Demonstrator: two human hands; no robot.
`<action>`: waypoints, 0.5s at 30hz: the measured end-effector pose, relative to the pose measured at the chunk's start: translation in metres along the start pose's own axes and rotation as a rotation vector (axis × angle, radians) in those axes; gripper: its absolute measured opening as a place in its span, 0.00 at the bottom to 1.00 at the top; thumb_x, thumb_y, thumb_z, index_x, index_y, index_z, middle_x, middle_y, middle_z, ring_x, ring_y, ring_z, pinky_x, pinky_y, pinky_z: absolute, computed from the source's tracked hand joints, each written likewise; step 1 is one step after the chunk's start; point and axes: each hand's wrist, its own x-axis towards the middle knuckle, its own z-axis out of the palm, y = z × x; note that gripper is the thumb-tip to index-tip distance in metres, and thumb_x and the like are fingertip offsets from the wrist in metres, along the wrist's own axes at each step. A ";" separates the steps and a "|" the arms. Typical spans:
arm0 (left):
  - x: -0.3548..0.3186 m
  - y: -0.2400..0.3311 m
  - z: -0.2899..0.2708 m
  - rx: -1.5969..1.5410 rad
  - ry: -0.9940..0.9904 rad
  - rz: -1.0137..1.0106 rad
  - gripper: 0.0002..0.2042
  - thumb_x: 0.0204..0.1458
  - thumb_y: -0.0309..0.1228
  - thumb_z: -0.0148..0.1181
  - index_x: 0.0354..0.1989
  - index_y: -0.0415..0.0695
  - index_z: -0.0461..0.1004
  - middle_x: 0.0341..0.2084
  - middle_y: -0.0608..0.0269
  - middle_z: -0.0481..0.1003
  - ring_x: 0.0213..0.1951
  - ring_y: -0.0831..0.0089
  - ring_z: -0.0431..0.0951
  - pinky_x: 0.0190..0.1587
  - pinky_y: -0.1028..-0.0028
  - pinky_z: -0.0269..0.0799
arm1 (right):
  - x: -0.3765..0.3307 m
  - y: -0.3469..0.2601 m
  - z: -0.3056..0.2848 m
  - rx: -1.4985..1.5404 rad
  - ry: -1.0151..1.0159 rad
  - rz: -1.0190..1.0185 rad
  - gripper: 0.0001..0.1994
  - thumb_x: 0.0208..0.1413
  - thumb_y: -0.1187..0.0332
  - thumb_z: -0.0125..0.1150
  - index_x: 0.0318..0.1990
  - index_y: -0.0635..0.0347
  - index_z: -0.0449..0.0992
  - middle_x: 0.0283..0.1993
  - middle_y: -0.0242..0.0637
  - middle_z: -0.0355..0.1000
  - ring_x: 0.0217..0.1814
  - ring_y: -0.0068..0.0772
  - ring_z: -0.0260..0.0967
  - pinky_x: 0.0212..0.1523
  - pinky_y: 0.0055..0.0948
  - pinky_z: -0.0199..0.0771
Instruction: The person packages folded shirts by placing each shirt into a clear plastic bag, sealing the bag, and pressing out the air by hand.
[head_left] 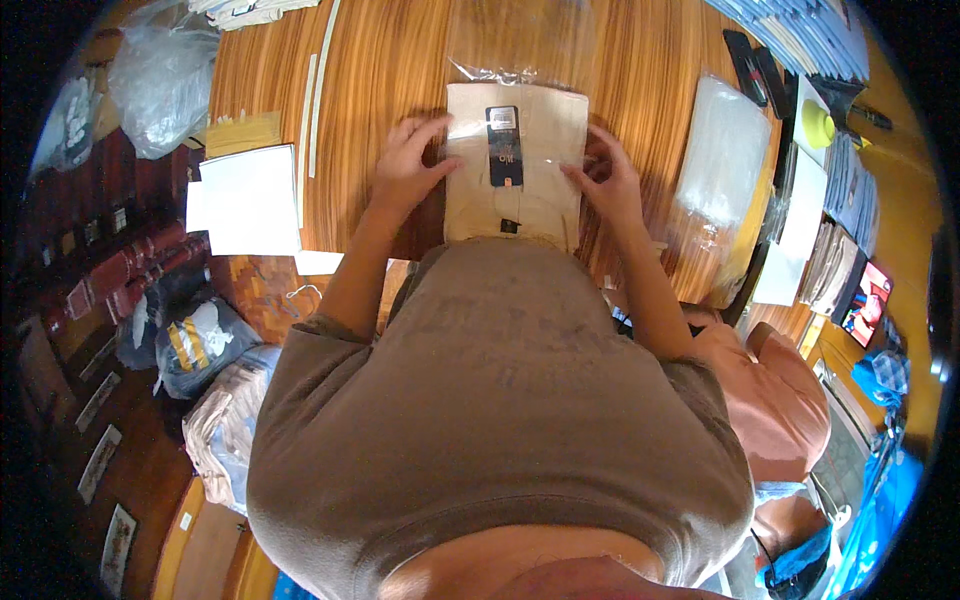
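Note:
A folded beige garment [540,130] lies on the wooden table right in front of me, with a long black tag [503,165] down its middle and a small dark patch near its close end. Clear plastic [520,40] stretches out beyond its far edge; glints at the sides suggest film over the cloth too. At the garment's left edge is my left hand [408,165], thumb and forefinger apart and touching the border. My right hand [608,180] mirrors it at the right edge, thumb on the border, fingers spread and partly shaded.
Stacked clear plastic bags [722,150] lie to the right, near a dark stapler-like tool [745,65]. White sheets [252,202] sit at the left table edge. Folded blue garments [810,35] are piled far right. Another person [765,400] is close by my right side.

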 end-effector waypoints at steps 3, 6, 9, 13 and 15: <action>-0.013 -0.018 -0.006 -0.023 -0.116 0.181 0.09 0.52 0.25 0.72 0.42 0.43 0.84 0.39 0.61 0.83 0.42 0.63 0.82 0.47 0.67 0.77 | 0.000 0.028 -0.010 -0.281 0.026 -0.444 0.13 0.54 0.73 0.74 0.47 0.56 0.82 0.50 0.40 0.74 0.50 0.40 0.75 0.46 0.30 0.78; -0.039 -0.020 -0.014 -0.250 -0.391 0.036 0.06 0.54 0.25 0.70 0.39 0.42 0.85 0.39 0.59 0.82 0.43 0.62 0.82 0.48 0.65 0.77 | -0.041 0.041 -0.015 -0.208 -0.147 -0.318 0.08 0.54 0.75 0.72 0.41 0.58 0.82 0.52 0.43 0.71 0.58 0.48 0.70 0.50 0.34 0.77; -0.083 -0.009 -0.017 -0.330 -0.624 -0.083 0.06 0.59 0.28 0.67 0.41 0.42 0.85 0.39 0.56 0.83 0.45 0.64 0.83 0.49 0.65 0.77 | -0.090 0.052 -0.018 -0.188 -0.238 -0.297 0.07 0.57 0.73 0.71 0.43 0.59 0.81 0.48 0.38 0.74 0.52 0.39 0.74 0.50 0.32 0.77; -0.121 0.020 -0.020 -0.258 -0.691 -0.378 0.10 0.64 0.34 0.63 0.44 0.41 0.84 0.42 0.56 0.84 0.46 0.63 0.83 0.49 0.66 0.77 | -0.145 0.062 -0.018 0.177 -0.455 0.261 0.06 0.63 0.72 0.67 0.44 0.62 0.80 0.43 0.33 0.78 0.45 0.28 0.74 0.50 0.30 0.76; -0.102 0.032 -0.021 -0.221 -0.712 -0.436 0.13 0.65 0.38 0.61 0.44 0.42 0.84 0.43 0.55 0.84 0.46 0.62 0.83 0.49 0.66 0.77 | -0.150 0.067 -0.006 0.276 -0.337 0.284 0.06 0.64 0.73 0.65 0.45 0.63 0.80 0.43 0.35 0.81 0.43 0.26 0.75 0.50 0.31 0.75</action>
